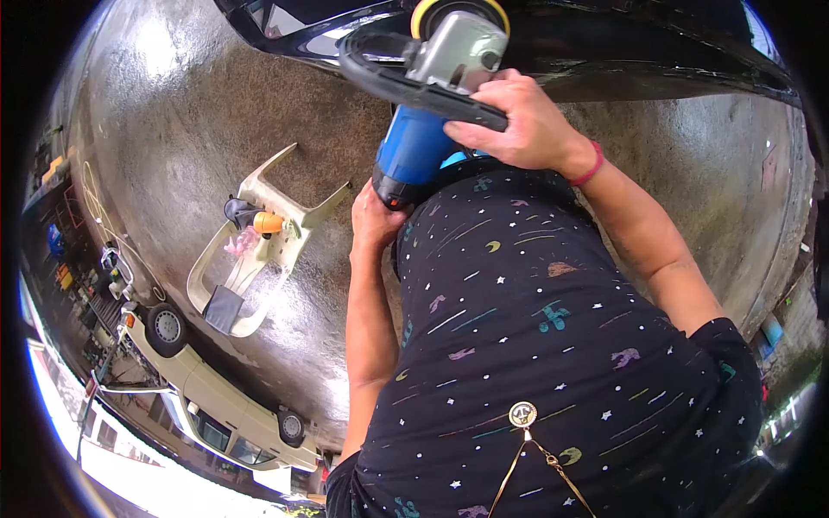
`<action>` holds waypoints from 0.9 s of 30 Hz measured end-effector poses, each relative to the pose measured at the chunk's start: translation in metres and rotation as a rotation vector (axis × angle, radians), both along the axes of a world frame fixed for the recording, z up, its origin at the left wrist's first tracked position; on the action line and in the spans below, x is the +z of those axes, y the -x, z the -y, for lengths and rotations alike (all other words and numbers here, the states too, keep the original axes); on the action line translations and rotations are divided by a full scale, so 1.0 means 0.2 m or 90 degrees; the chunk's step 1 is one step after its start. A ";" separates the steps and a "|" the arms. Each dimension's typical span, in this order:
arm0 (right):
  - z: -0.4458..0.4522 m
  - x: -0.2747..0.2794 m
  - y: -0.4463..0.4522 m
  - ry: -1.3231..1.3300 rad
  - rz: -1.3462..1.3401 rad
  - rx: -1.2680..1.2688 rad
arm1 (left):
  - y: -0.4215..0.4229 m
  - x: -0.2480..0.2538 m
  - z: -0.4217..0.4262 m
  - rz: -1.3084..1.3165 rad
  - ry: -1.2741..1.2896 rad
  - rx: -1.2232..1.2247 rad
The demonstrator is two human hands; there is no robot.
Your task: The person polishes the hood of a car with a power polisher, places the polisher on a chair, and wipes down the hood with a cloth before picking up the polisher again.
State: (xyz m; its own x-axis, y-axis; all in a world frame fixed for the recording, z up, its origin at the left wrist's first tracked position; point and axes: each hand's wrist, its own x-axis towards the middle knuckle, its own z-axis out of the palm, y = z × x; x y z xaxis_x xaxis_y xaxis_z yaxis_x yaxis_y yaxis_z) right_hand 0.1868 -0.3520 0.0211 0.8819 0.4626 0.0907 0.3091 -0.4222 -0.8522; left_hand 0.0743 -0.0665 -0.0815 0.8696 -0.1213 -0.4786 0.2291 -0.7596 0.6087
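- Two hands are on the polisher [414, 147], which sits tilted in front of the torso, below the dark car [604, 52]: the right hand [518, 121] is clamped around the black loop handle [380, 73]; the left hand [376, 216] is against the rear end, but how closed it is I cannot tell.
- If the left hand's hold is loose, the heavy-looking head could twist or sag and knock the car's bodywork.
- The tool lies close to the shirt [518, 302]; loose cloth could catch if the yellow-rimmed pad [423, 13] spins near it.
- The floor [337, 112] looks glossy, perhaps wet, so a foot could slip, and a trailing cord would be a risk.
- Cut off at the top: part of the pad. Hidden: most left fingers and the person's feet. Any cord, and whether the motor runs, I cannot make out.
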 end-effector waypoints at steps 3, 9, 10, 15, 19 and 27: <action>-0.08 -0.06 -0.02 -0.014 -0.004 0.017 | 0.03 0.02 -0.05 -0.026 -0.043 0.037; -0.01 -0.07 0.06 -0.006 0.047 -0.030 | -0.01 0.07 0.01 -0.026 -0.036 0.009; 0.04 -0.06 0.06 -0.004 0.031 -0.036 | -0.03 0.07 0.04 0.002 -0.039 0.001; 0.29 0.05 0.08 0.033 -0.002 -0.056 | -0.11 0.03 0.17 0.047 0.002 -0.098; 0.38 0.04 0.12 0.040 -0.042 -0.083 | -0.15 0.13 0.26 0.047 -0.010 -0.101; 0.38 0.06 0.10 -0.005 -0.038 -0.095 | -0.15 0.14 0.26 0.055 -0.007 -0.114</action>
State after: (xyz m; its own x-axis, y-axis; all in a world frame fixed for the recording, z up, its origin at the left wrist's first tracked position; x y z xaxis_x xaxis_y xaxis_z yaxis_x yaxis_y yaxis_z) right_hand 0.1673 -0.4279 0.0326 0.9446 0.3258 0.0393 0.1924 -0.4529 -0.8706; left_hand 0.1047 -0.1187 -0.0531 0.8723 -0.2725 -0.4060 0.0375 -0.7905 0.6113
